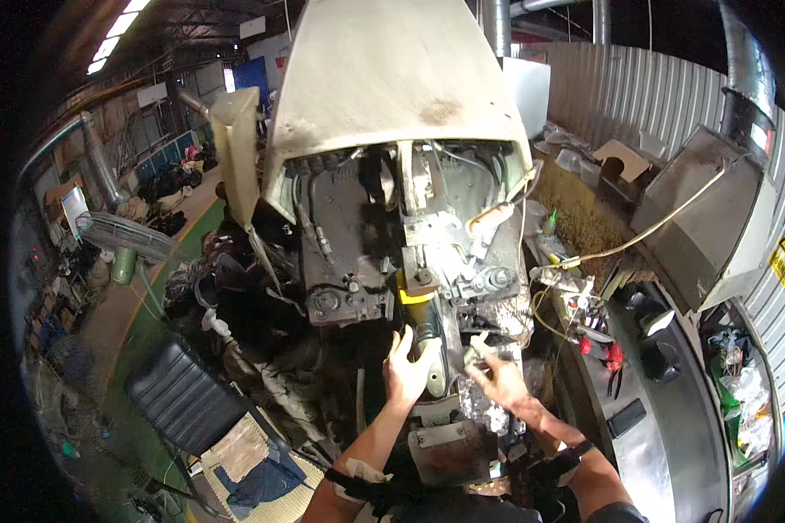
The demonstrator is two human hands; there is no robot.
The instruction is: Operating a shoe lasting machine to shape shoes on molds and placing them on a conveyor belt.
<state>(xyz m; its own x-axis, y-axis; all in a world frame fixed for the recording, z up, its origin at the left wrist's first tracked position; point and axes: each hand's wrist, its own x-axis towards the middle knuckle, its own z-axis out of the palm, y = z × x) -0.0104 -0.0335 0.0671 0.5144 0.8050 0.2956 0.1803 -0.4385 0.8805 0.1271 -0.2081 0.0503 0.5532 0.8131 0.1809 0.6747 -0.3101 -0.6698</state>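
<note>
In front of me a long shoe-last-shaped piece (437, 373) points into the machine. Its near end is grey-green with a round hole, its middle is dark, and its far end is yellow under a metal block (419, 281). My left hand (407, 370) reaches up along its left side, fingers curled against it and the thumb near its dark middle. To the right, my right hand (501, 380) pinches a small pale greenish piece (477, 349), whose exact kind I cannot make out. That hand is apart from the last-shaped piece.
A large cream machine hood (392, 78) rises ahead over metal plates and hoses. At right stands a metal bench (641, 418) with a red-handled tool (615, 356) and a dark phone-like slab (626, 419). A black chair (183, 392) is at left, beside a pad with dark cloth (262, 475).
</note>
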